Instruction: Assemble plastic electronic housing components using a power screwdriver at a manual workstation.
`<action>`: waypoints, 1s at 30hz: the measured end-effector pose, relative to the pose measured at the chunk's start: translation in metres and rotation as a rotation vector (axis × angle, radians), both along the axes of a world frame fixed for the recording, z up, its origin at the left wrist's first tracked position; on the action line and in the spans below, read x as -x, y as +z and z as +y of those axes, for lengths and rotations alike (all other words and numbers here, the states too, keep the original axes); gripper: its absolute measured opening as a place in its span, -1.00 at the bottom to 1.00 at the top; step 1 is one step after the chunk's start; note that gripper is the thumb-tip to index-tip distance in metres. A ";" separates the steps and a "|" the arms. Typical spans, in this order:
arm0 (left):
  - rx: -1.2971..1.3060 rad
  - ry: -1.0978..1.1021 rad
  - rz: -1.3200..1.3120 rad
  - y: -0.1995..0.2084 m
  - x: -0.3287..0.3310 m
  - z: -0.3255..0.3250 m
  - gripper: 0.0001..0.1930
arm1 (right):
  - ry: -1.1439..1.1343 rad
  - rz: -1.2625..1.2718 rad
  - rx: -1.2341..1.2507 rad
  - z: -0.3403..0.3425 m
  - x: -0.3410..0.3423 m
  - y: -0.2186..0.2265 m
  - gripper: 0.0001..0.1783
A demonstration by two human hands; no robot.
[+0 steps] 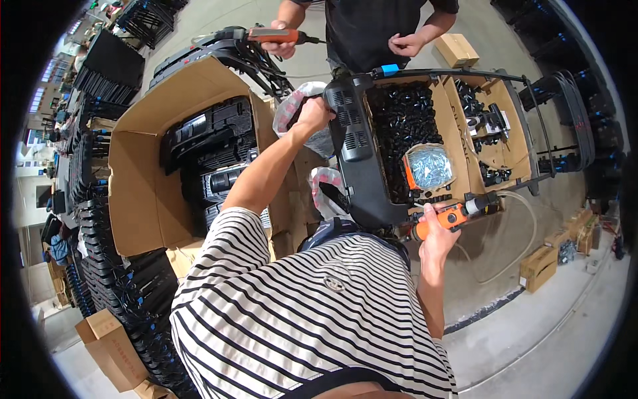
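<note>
A long black plastic cover (372, 179) lies in front of me, with a ribbed black housing (350, 120) on its far part. My left hand (315, 114) is closed at the housing's left edge, beside a plastic bag (287, 110); what its fingers hold is hidden. My right hand (437, 233) grips an orange and black power screwdriver (446, 222) near the cover's close end. Right beside the cover, a cardboard tray (458, 143) holds many small black parts (402, 110) and an open bag of silvery screws (430, 166).
Across from me a person (372, 33) holds another orange power screwdriver (274, 35). At left stands a big open carton (136, 189) of black plastic covers (209, 133). A black metal frame (541, 126) edges the tray. A pale hose (531, 213) loops at right, near small cartons (538, 267).
</note>
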State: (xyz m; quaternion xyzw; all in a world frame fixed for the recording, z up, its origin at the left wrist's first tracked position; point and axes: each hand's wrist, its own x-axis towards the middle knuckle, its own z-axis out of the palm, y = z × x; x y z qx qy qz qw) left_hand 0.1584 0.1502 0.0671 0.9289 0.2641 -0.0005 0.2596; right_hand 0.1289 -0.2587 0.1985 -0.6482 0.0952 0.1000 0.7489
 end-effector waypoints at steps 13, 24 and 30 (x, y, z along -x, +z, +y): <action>1.668 0.529 -0.300 0.072 0.065 -0.176 -0.76 | 0.089 -0.116 0.011 0.026 0.003 0.022 -0.71; 1.747 0.460 -0.452 0.115 0.068 -0.234 -0.84 | 0.226 -0.382 -0.017 0.047 0.013 0.017 -0.80; 1.832 0.513 -0.529 0.130 0.084 -0.241 -0.87 | 0.211 -0.536 0.170 0.041 0.009 0.016 -0.80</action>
